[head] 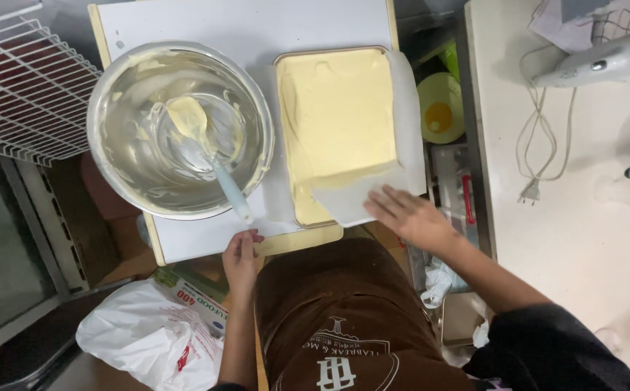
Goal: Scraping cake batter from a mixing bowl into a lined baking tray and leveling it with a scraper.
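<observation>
Right hand (410, 216) sits flat and open at the lower right corner of the baking tray (289, 130), fingers spread on the loose flap of parchment paper (362, 195), gripping nothing. Left hand (241, 257) curls over the near edge of the white board (206, 239), bottom centre. The tray of pale yellow batter (336, 108) rests mid-frame, beside the steel mixing bowl (112, 94) with its spatula (213, 163). Risk here: the board overhangs the tabletop (582, 217), so a tug could tip the tray, and the flap could drag into the batter.
</observation>
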